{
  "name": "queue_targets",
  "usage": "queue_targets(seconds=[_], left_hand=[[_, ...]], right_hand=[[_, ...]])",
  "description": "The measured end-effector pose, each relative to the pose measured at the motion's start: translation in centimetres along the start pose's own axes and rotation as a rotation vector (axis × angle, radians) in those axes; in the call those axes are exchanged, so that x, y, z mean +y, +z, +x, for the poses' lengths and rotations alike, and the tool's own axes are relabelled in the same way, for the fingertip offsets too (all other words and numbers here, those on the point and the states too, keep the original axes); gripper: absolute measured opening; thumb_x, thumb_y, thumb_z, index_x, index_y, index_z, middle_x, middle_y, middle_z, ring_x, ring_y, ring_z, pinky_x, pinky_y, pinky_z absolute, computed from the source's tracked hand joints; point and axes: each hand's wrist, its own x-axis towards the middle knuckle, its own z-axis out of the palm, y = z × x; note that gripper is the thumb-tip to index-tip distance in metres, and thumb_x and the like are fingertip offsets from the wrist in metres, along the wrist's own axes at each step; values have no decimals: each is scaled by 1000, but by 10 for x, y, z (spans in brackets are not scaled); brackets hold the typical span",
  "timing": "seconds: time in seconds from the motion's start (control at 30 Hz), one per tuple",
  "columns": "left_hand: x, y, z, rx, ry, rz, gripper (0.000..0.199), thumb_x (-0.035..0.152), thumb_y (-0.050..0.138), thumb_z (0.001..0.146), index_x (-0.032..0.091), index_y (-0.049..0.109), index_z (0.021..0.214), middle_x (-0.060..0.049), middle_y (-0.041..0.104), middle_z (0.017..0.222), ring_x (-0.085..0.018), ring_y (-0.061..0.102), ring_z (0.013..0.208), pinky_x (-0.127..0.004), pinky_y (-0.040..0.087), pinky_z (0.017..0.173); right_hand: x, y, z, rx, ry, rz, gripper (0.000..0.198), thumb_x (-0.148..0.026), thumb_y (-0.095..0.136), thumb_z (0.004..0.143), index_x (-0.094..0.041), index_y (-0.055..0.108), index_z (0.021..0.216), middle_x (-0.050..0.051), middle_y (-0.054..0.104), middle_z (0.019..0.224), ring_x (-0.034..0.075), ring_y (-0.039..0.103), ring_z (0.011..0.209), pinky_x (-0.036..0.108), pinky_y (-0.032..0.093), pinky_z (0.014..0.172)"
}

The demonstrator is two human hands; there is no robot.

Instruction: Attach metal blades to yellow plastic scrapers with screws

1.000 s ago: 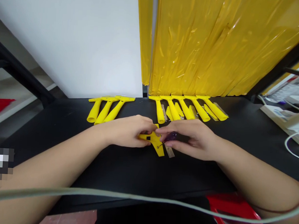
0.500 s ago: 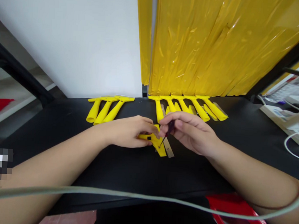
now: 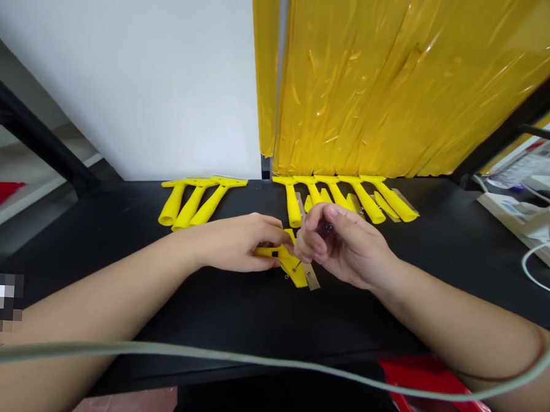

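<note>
On the black table lies a yellow scraper (image 3: 294,274), its head toward me. My left hand (image 3: 250,241) is closed on it, fingers over its middle and thumb along its near side. A flat metal blade (image 3: 313,279) sticks out beside the head. My right hand (image 3: 342,243) is curled round the dark handle of a small screwdriver (image 3: 324,228). The screwdriver's thin shaft reaches down to a screw (image 3: 294,270) in the head, though the fingers hide part of it. A tiny ring-like piece (image 3: 286,277) lies by the head's edge.
Three yellow scrapers (image 3: 194,205) lie at the back left. Several more (image 3: 367,201), with yellow strips and metal blades among them, lie at the back right. A white panel (image 3: 148,70) and yellow plastic wrap (image 3: 378,82) stand behind. A pale cable (image 3: 248,357) crosses in front.
My right hand has rolled and curled its fingers further round the screwdriver, whose handle now tilts more to the right. The left hand and the scraper have stayed in nearly the same place.
</note>
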Motion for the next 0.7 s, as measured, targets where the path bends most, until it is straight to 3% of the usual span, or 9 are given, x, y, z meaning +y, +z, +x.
queue_targets(seconds=[0.23,0.5,0.6,0.7], left_hand=[[-2,0,0,-41,-21,39,31,19,69,94,22,78,124,-8,72,112,-21,73,97,-30,56,89],[1,-8,-3,-30,-55,55,31,19,68,92,21,75,123,-6,72,107,-19,70,91,-28,53,81],[-3,-17,-9,23,-156,61,49,17,69,86,21,66,135,-3,71,99,-17,67,82,-27,50,72],[-5,-19,-12,102,-297,-72,67,21,72,85,22,51,149,2,67,84,-14,62,68,-26,47,63]], right_hand=[[-5,7,1,85,-17,39,25,-45,65,104,-23,66,91,-5,47,65,12,42,59,29,45,65],[-29,3,2,229,-39,-84,32,-53,58,105,-27,56,86,-6,36,62,13,35,54,30,42,60],[-36,-5,4,279,-69,-120,36,-58,56,105,-28,56,85,-6,33,62,14,33,53,30,40,58],[-36,-11,7,284,-75,-147,44,-67,54,103,-27,55,83,-5,31,61,14,32,53,31,39,58]])
